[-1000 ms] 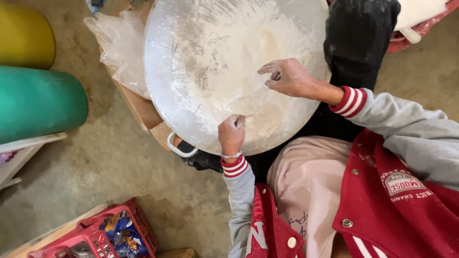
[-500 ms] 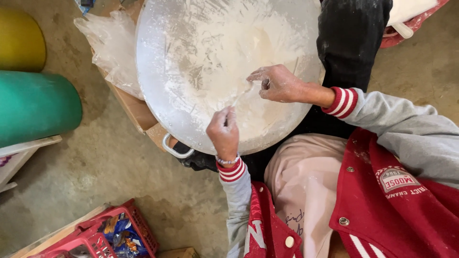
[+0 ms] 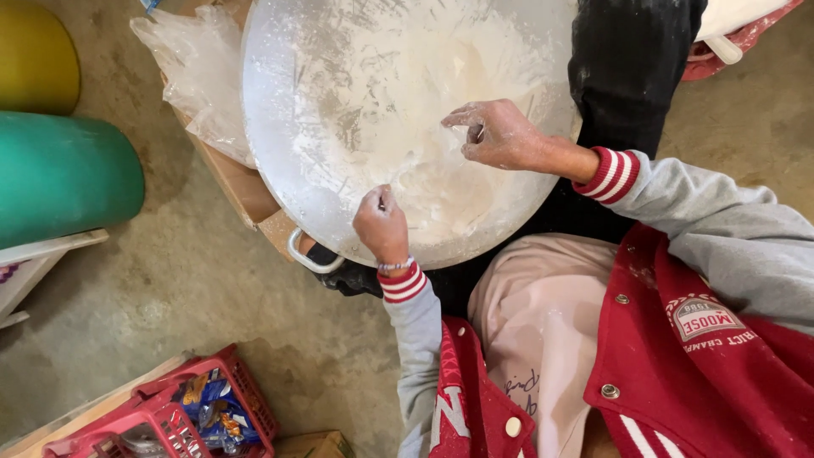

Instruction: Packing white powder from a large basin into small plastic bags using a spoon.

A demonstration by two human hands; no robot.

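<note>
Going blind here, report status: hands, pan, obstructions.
Left hand closed, pinching flour. Right hand floured, fingers curled over the flour pile. Wide metal pan on a cardboard box. Nothing obstructing.

A bare concrete floor (image 3: 203, 322) carried everything. A flattened cardboard sheet (image 3: 237, 182) lay on it beneath a wide, flour-dusted metal pan (image 3: 339, 102), with a crumpled clear plastic bag (image 3: 195, 68) alongside. A red plastic basket (image 3: 161, 411) of packets stood near the lower edge, and green (image 3: 59, 178) and yellow (image 3: 34, 55) drums lay at the left.
</note>
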